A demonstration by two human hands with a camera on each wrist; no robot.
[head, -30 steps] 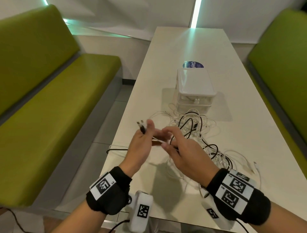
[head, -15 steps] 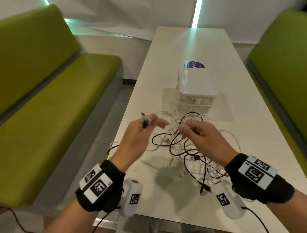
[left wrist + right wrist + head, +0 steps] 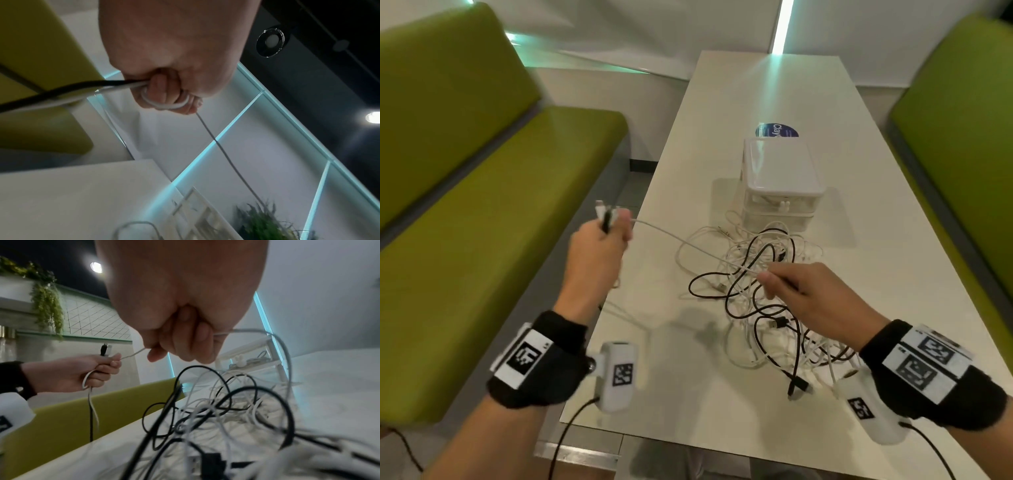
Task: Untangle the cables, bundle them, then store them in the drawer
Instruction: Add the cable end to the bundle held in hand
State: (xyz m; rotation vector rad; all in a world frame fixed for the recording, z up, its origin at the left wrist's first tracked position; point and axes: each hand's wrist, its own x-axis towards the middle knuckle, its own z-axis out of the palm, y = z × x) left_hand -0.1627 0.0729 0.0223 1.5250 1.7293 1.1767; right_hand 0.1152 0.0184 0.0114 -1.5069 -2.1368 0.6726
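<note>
A tangle of white and black cables (image 3: 767,301) lies on the white table (image 3: 893,274), in front of a small white drawer unit (image 3: 779,178) with both drawers closed. My left hand (image 3: 616,222) is raised just past the table's left edge and grips cable ends, with the plugs (image 3: 604,212) sticking up from the fist. In the left wrist view its fingers (image 3: 164,92) curl round a white and a black cord. My right hand (image 3: 767,279) pinches one white cable (image 3: 681,244) above the tangle. That cable runs nearly straight between both hands.
Green benches (image 3: 482,205) flank the table on both sides. A round blue sticker (image 3: 774,130) lies behind the drawer unit. A loose black plug (image 3: 796,387) rests near the table's front edge, by my right wrist.
My hands have drawn apart: the left went out to the left and up, the right back to the right. The white cable between them has drawn out nearly straight.
</note>
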